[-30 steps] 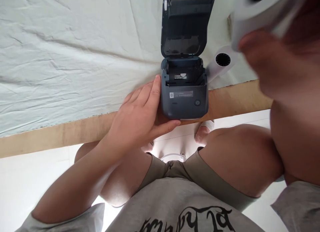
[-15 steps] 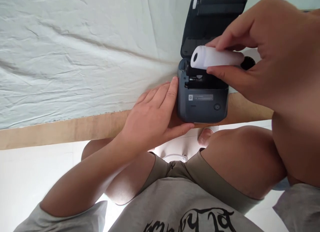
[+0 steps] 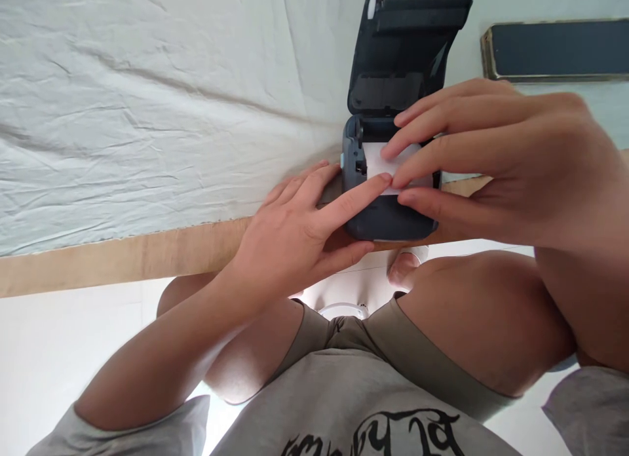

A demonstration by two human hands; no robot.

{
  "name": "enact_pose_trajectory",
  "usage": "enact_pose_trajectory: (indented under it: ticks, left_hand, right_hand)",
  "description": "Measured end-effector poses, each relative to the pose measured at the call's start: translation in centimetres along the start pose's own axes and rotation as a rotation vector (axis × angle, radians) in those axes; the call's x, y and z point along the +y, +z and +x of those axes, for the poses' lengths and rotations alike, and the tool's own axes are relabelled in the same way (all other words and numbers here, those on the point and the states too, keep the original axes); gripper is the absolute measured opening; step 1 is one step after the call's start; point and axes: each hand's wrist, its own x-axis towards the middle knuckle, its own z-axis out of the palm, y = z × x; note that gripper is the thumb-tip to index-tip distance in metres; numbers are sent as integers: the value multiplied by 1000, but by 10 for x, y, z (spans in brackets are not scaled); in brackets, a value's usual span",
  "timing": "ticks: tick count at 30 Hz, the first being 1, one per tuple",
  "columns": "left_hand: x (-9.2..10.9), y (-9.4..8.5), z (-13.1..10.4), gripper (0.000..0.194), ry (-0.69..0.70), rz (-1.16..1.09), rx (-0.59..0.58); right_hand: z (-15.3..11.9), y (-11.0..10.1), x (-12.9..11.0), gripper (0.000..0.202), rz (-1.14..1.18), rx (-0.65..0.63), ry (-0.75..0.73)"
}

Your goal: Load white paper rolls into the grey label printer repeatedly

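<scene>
A small dark blue-grey printer (image 3: 388, 221) sits at the table's near edge with its black lid (image 3: 407, 56) swung up. Inside its bay lies a white paper roll (image 3: 376, 160), partly covered by fingers. My right hand (image 3: 506, 154) is on the roll from the right, fingertips on top and thumb at its near edge. My left hand (image 3: 289, 233) braces the printer, with its thumb along the front and fingers at the left side. Its index finger reaches over and touches the paper beside my right fingertips. The roll's right end is hidden.
A phone (image 3: 560, 50) with a dark screen lies behind my right hand. Pale wrinkled cloth (image 3: 171, 115) covers the table, whose wooden edge (image 3: 122, 253) shows in front. My legs are below that edge.
My right hand has lowered the paper roll from above the printer into its bay. My left index finger has moved from the printer's side onto the paper. The phone has come into view.
</scene>
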Motion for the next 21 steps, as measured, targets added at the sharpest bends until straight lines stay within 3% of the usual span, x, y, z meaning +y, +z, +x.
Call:
enact_pose_trajectory:
  ticks: [2,7,10,14,18,21]
  left_hand:
    - [-2,-1,0,65,-2,-14,-6]
    - [-4,-2,1,63,5,-36,-21]
    - [-4,-1,2,60,-7,-20,-12]
    - [-4,-1,2,61,-9,-27,-34]
    - [-5,-1,2,60,2,-28,-18]
    - [-6,0,1,59,23,-31,-5]
  right_hand:
    - [-1,-1,1,32,10,15,-1]
    - [-2,-7,5,48,-187,180,189]
    - [-3,-9,14,69,-209,120,270]
    - [-3,-8,28,80,-141,27,289]
    - [-5,-7,37,82,97,230,146]
    - [-10,-9,35,70,126,390,301]
